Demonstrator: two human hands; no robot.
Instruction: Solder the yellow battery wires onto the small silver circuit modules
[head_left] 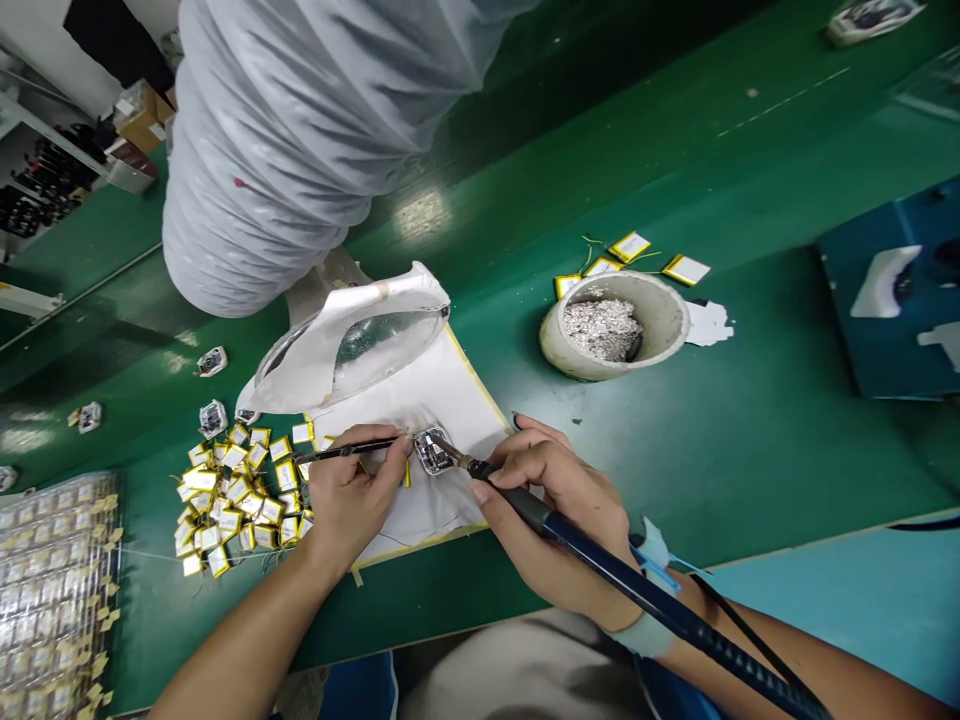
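A small white-edged device with an open circuit board (433, 452) lies on a white sheet (465, 400) taped to the green table. My left hand (352, 490) is closed around black tweezers (352, 450), whose tips reach the left edge of the board. In my right hand (562, 500) is a soldering iron (525, 505), gripped like a pen, with its tip at the board's right side. Whether the tip touches a joint is too small to tell. A blue-green band with a cord circles my right wrist.
Left of the sheet lies a pile of yellow-edged battery cells (232, 490). A grey extraction hose (300, 130) with a clear hood (375, 340) hangs above. A round pot (660, 330) of silvery shavings stands right, near more cells. Clear trays (56, 590) stack far left; a blue box (900, 340) stands right.
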